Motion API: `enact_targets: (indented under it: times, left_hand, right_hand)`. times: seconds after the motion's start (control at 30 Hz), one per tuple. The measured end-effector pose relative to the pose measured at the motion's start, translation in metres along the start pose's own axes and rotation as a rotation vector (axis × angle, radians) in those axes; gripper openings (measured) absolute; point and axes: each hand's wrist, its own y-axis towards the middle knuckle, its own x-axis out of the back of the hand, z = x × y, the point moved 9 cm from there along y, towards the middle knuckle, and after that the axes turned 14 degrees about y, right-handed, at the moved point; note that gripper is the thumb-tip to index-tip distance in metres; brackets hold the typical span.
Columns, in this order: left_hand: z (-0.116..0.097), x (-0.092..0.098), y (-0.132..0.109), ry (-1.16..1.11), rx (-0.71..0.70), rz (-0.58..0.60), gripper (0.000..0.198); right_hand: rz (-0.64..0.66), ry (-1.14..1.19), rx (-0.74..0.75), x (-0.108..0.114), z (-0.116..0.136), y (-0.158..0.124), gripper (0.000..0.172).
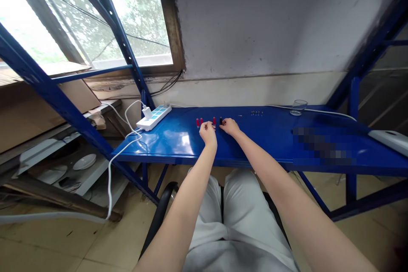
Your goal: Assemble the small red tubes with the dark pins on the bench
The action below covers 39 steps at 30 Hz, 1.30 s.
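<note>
On the blue table, two small red cylinders (197, 123) stand close together, just left of my left hand (208, 133). That hand's fingers are pinched together, and what they hold, if anything, is too small to make out. Another red piece (214, 120) rises just beyond its fingertips. My right hand (230, 127) is closed, its fingertips on the lower part of a small black cylinder (221, 120). A tiny pale piece (240, 115) lies beyond the right hand. Several tiny metallic pieces (256, 113) sit in a row farther right.
A white power strip (154, 117) with a plugged-in cable lies at the table's left end. A clear glass (298, 107) stands at the back right. Blue posts (124, 38) rise beside the window. A blurred dark patch (321, 144) and a white object (390, 141) are at right.
</note>
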Motion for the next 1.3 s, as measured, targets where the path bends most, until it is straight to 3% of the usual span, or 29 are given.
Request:
enact_targets:
  times: [0.13,0.27,0.37,0.47,0.73,1.3]
  left_hand:
    - [0.001,0.000,-0.001,-0.003,0.027,0.003,0.014]
    - [0.000,0.002,-0.003,-0.003,0.044,-0.001,0.015]
    - [-0.002,0.002,-0.005,-0.001,0.024,0.006,0.020]
    - [-0.001,0.000,-0.005,0.011,0.015,0.037,0.025]
    - [0.002,-0.002,-0.005,0.042,0.038,0.059,0.027]
    - [0.003,-0.003,-0.005,0.035,0.059,0.051,0.026]
  right_hand:
    - [0.023,-0.070,-0.010,0.002,0.002,-0.007,0.030]
    - [-0.060,-0.137,0.089,0.014,0.002,-0.029,0.033]
    - [-0.089,0.027,0.155,0.022,-0.005,-0.046,0.027]
    - [-0.126,0.258,0.097,0.031,-0.020,-0.054,0.021]
    - [-0.055,0.251,0.106,0.029,-0.014,-0.058,0.016]
    - [-0.062,0.243,0.130,0.029,-0.014,-0.059,0.016]
